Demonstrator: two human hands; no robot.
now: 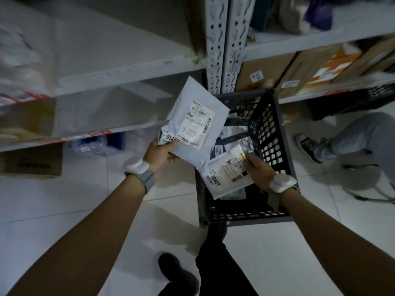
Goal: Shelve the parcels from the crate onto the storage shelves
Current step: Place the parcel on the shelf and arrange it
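A black slatted crate [275, 129] stands on the floor in front of the shelves. My left hand [160, 155] grips the lower corner of a pale grey mailer bag [192, 107] with a white label, held up at the crate's left edge. My right hand [257, 167] is inside the crate, fingers pinched on the upper right edge of a white parcel [222, 178] marked 10407. Under it lie more parcels [233, 135], partly hidden. The grey metal storage shelves [119, 67] rise behind the crate.
A perforated shelf upright [215, 43] divides two bays. Cardboard boxes [263, 73] fill the right bay. Soft bags [19, 67] sit on the left shelves, and a carton [32, 163] on the floor. Another person's legs [350, 137] lie at the right. My own shoe [177, 272] is below.
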